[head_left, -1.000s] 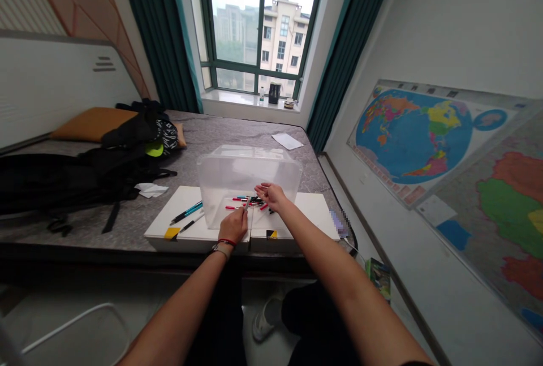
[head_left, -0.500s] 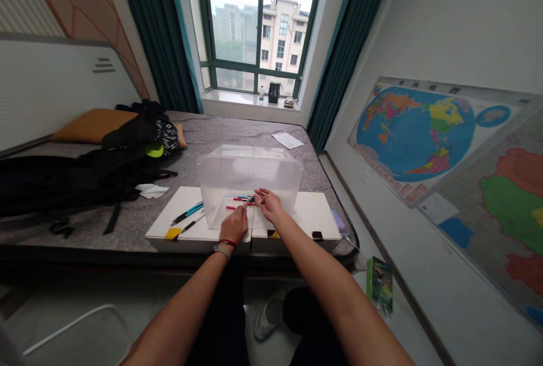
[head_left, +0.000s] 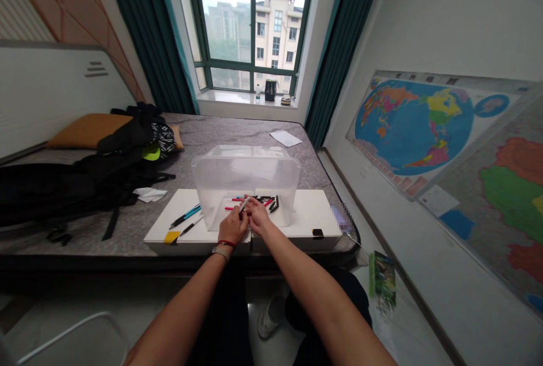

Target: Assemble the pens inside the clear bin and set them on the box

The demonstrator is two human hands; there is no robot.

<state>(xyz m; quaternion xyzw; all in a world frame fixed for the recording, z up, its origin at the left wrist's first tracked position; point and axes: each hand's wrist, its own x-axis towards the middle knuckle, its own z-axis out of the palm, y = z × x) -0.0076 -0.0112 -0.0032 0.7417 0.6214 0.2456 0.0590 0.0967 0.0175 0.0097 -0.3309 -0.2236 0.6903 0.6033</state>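
My left hand [head_left: 232, 225] is closed around a light-coloured pen [head_left: 244, 205] that slants up and to the right. Against it, my right hand [head_left: 258, 217] has its fingers bent in at the pen, and the two hands nearly meet. Both are at the front of a clear plastic bin [head_left: 246, 169]. Several red, blue and black pens lie beyond my fingers, among them a black pen [head_left: 275, 204] to the right. Left of the bin are a teal pen [head_left: 185, 216] and a thin dark pen [head_left: 192, 225]. The pen's lower end is hidden in my left hand.
Under the bin are white boxes [head_left: 311, 210] on a grey bed surface [head_left: 237, 128]. A black bag [head_left: 85, 182] and crumpled tissue [head_left: 150, 194] lie left. A sheet of paper [head_left: 285, 138] rests farther back. World map [head_left: 416, 125] hangs on the right wall.
My right hand has come down and left to the pen in my left hand, its fingers now drawn in. More black pens show on the right behind it. The view has shifted slightly.
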